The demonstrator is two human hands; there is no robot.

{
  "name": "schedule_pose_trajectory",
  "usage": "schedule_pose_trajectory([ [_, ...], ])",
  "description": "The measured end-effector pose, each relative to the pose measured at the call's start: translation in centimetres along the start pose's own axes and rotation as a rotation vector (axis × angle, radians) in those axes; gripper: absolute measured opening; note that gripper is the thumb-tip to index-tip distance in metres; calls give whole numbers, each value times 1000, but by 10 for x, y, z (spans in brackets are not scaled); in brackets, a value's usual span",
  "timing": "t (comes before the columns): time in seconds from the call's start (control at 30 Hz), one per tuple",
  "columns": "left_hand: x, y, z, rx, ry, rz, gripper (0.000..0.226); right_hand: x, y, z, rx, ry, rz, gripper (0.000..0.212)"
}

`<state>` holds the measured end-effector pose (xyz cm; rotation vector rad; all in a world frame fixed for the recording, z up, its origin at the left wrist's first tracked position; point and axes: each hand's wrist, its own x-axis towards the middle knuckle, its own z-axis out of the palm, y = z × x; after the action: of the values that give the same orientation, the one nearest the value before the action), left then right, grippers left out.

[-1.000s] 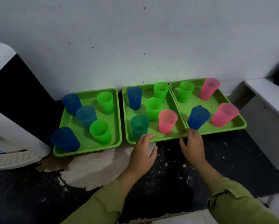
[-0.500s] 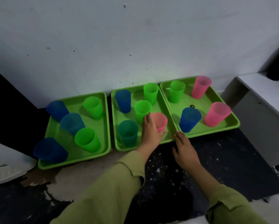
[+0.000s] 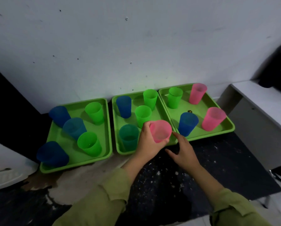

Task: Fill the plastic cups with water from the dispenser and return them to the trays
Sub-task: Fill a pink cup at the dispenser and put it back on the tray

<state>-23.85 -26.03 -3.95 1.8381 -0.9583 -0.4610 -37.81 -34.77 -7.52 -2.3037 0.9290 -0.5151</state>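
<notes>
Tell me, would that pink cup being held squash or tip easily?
Probably light: the left hand holds the pink cup alone. Its thin, see-through wall likely flexes if squeezed. Tall and narrow-based, it may tip when pushed.

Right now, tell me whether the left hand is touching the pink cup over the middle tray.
Touching. The head view shows the left hand gripping the pink cup, fingers curled round its wall.

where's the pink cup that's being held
In the head view the left hand grips the pink cup at the front right corner of the middle tray, between the teal cup and the right hand.
</notes>
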Motion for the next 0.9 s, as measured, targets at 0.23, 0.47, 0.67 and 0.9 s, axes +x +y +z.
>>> schedule_pose_trajectory([
  [0.23, -50, 0, -51, -112, 1, 100, 79, -22, -63, 15, 362, 8, -83, 66],
  [0.47, -103, -50, -122, -308, 34, -11, 85, -40, -120, 72, 423, -71, -106, 64],
  [0.67, -154, -115, -206, -305, 271, -156, 47, -55, -176, 140, 405, -151, -150, 69],
  [0.9, -200, -189, -320, -223, 463, -279, 27, -71, -267, 225, 415, -262, -169, 65],
])
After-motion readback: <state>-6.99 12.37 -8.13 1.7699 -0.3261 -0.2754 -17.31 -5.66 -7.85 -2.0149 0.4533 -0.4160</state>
